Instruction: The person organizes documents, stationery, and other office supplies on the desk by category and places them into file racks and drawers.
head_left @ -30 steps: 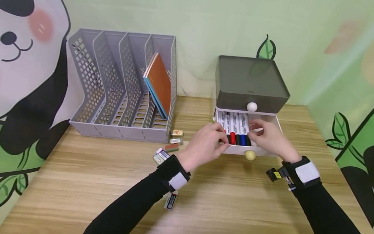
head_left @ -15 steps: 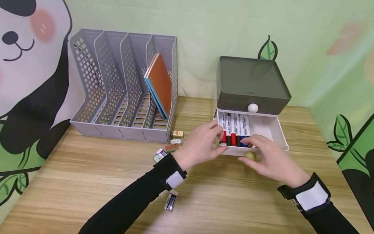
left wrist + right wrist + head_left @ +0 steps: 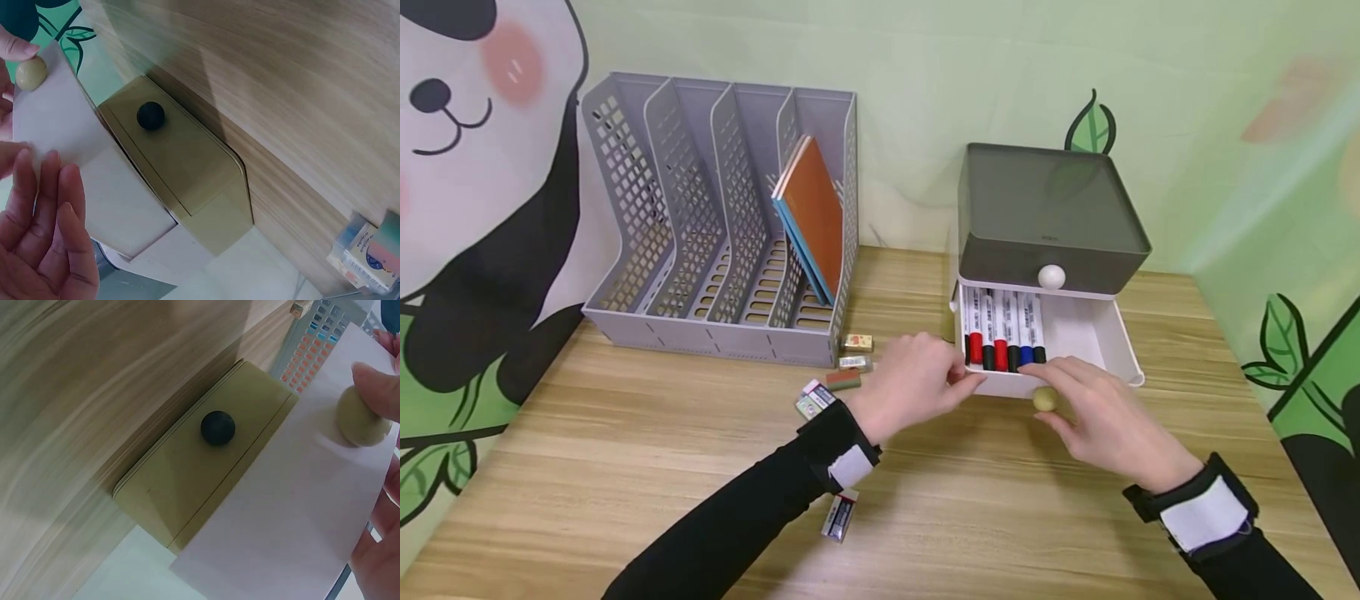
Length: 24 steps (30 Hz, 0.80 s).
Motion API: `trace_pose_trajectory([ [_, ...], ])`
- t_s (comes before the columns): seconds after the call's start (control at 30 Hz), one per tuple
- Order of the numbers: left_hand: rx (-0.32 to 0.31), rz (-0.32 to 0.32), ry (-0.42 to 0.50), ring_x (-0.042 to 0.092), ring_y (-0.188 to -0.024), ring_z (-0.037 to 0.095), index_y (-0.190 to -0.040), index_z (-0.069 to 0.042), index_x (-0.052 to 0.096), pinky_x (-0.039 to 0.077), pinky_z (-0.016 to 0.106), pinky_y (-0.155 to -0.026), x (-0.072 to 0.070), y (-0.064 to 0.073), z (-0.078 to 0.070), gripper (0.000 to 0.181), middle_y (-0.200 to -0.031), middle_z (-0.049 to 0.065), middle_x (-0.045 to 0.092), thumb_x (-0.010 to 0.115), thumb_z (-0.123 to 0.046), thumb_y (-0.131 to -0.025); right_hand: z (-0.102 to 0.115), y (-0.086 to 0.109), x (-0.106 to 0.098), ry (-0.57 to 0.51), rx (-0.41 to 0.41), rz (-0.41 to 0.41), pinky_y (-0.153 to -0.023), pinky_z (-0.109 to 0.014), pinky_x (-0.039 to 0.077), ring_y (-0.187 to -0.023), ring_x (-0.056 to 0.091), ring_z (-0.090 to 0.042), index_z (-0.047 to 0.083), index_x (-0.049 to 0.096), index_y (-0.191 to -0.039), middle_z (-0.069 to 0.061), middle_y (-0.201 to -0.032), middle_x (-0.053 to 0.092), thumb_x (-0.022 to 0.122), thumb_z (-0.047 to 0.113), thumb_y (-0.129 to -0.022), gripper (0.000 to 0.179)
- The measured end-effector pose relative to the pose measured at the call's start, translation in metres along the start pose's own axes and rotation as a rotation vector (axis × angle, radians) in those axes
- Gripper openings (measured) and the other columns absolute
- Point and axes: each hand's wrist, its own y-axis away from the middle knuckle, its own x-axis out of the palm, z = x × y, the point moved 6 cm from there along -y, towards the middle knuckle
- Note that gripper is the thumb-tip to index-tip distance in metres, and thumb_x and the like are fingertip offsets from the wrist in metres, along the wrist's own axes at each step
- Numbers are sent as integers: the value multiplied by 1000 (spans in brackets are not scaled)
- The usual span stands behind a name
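A white drawer (image 3: 1007, 385) stands pulled out, with several markers (image 3: 1000, 325) side by side in its left part, capped in red, black and blue. My left hand (image 3: 917, 383) is at the drawer's front left corner. In the left wrist view its gently bent fingers (image 3: 47, 206) touch the drawer front; nothing shows between them. My right hand (image 3: 1097, 417) grips the drawer front by its yellow knob (image 3: 1045, 398). The thumb lies on that knob in the right wrist view, while the fingers reach over the front rim, close to the marker caps.
Above the drawer sits a grey top drawer (image 3: 1052, 258); below it an olive drawer (image 3: 187, 469) with a dark knob. To the left stands a grey file rack (image 3: 715, 333) holding notebooks (image 3: 812, 217). Several erasers (image 3: 842, 379) lie nearby, another eraser (image 3: 839, 515) nearer the front.
My right hand has moved from the markers inside the drawer to its front rim and knob. My left fingers have drawn back from the markers to the corner. The drawer stays out.
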Motion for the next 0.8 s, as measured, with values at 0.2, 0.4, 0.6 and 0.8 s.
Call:
trace_pose_trajectory([
  [0.2,16,-26,4,42,-45,2,-64,-18,68,26,17,-43,2,-2,-3,41,-50,-11,46,61,-34,-100,-5,-2,-2,7,-14,-74,-81,-41,58,-93,67,-22,1,64,-124,-9,-102,70,85,-2,-69,60],
  [0.4,-23,-32,64,52,-50,3,-91,-12,80,35,15,-44,4,-3,-2,26,-68,-5,69,61,-28,-100,-9,-4,0,27,41,-124,-86,-45,56,-98,65,-27,-1,63,-122,-12,-105,70,85,0,-72,54],
  [0.6,-63,-33,112,66,-68,7,-109,-10,76,44,14,-51,9,-4,4,23,-101,4,79,62,-25,-99,-16,-6,4,42,155,-236,-91,-48,49,-106,57,-36,-3,63,-118,-20,-113,64,88,-3,-69,55],
  [0.8,-63,-25,127,65,-70,10,-131,-6,65,44,15,-48,14,-4,8,38,-125,11,72,64,-26,-99,-22,-7,9,66,264,-412,-84,-49,41,-101,49,-42,-6,59,-106,-26,-106,52,90,-2,-67,50],
])
